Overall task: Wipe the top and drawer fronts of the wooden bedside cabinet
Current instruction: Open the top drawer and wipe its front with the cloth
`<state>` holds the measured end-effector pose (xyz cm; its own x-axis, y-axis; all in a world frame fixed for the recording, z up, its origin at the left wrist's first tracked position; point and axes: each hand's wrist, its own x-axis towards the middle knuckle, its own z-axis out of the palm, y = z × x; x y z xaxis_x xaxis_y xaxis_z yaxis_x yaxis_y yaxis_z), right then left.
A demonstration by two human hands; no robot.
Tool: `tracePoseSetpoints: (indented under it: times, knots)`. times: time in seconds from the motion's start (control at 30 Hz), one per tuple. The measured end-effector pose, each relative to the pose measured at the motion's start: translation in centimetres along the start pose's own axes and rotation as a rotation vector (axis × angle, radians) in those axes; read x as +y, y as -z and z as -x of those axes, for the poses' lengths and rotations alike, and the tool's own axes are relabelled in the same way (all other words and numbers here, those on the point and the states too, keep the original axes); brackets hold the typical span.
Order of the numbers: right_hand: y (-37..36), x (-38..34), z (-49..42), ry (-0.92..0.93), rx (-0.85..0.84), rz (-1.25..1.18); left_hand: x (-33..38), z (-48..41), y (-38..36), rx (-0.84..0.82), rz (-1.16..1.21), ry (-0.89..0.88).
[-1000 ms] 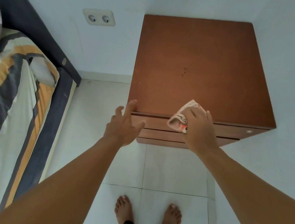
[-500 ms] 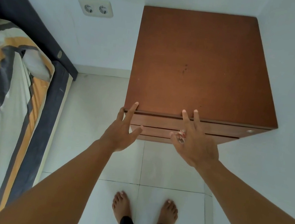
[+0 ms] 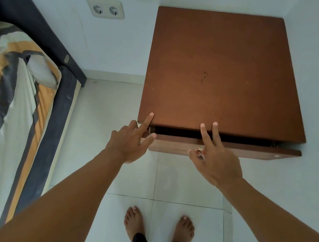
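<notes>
1. The wooden bedside cabinet stands in the wall corner, its top drawer slid slightly out.
2. Left hand is spread wide at the cabinet's front left corner, index fingertip on the top edge.
3. Right hand pins a crumpled cloth under its palm against the drawer front, two fingers stretched onto the cabinet top.

White tiled floor: the cabinet stands in the corner, the bed alongside, two bare feet between.
</notes>
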<state>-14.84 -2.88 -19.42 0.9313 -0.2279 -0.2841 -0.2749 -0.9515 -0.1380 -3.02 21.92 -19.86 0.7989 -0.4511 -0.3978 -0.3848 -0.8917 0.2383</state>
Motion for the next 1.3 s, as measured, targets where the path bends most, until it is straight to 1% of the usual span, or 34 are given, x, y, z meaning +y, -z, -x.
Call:
tracePoseSetpoints:
  times: [0.1,0.17,0.23,0.3,0.33,0.4,0.53,0.6,0.63,0.7,0.8,0.87,0.97,1.0,1.07,1.17,1.3]
  knots:
    - [0.0,-0.1,0.1,-0.010,0.015,-0.038,0.1,0.0,0.3,-0.009,-0.029,0.006]
    - [0.9,-0.6,0.4,-0.079,0.067,-0.234,0.4,0.3,0.2,0.000,-0.026,0.015]
    - [1.9,-1.5,0.5,-0.143,0.174,-0.514,0.4,0.5,0.0,0.030,-0.014,0.021]
    - [2.6,-2.8,0.2,-0.132,0.256,-0.665,0.1,0.7,-0.4,0.071,0.003,0.009]
    - [2.8,-3.6,-0.2,-0.087,0.284,-0.676,-0.1,0.9,-0.6,0.091,0.028,0.005]
    - [3.2,-5.4,-1.0,0.057,0.332,-0.593,-0.9,1.4,-1.0,0.111,0.124,-0.001]
    - [1.4,-8.6,-2.4,0.358,0.413,-0.294,-1.8,2.4,-1.1,0.166,0.249,-0.041]
    - [-1.9,-9.5,-2.2,0.465,0.379,-0.197,-1.7,2.7,-0.8,0.213,0.288,-0.050]
    - [-3.7,-9.9,-1.9,0.486,0.314,-0.160,-1.7,2.8,-0.7,0.228,0.300,-0.053]
    - [-6.4,-10.6,-1.1,0.436,0.213,-0.093,-1.6,2.7,-0.8,0.256,0.302,-0.060]
    - [-7.0,-11.4,-0.9,0.349,0.200,-0.090,-1.5,2.7,-1.5,0.274,0.246,-0.096]
    - [-6.8,-11.3,-0.9,0.336,0.187,-0.082,-1.3,2.7,-2.1,0.217,0.218,-0.119]
    - [-6.8,-10.1,-0.4,0.301,0.186,-0.092,-0.9,2.5,-2.8,0.060,0.152,-0.069]
    - [-6.7,-9.6,-0.2,0.286,0.190,-0.092,-0.6,2.4,-2.9,0.031,0.124,-0.054]
    - [-6.5,-8.2,0.2,0.263,0.192,-0.087,0.0,2.2,-3.0,0.003,0.064,-0.048]
    - [-6.0,-5.3,0.6,0.232,0.189,-0.071,1.9,1.9,-3.1,-0.016,-0.018,-0.100]
    - [-5.6,-0.8,1.2,0.175,0.187,-0.042,6.2,1.1,-3.5,-0.044,-0.010,-0.176]
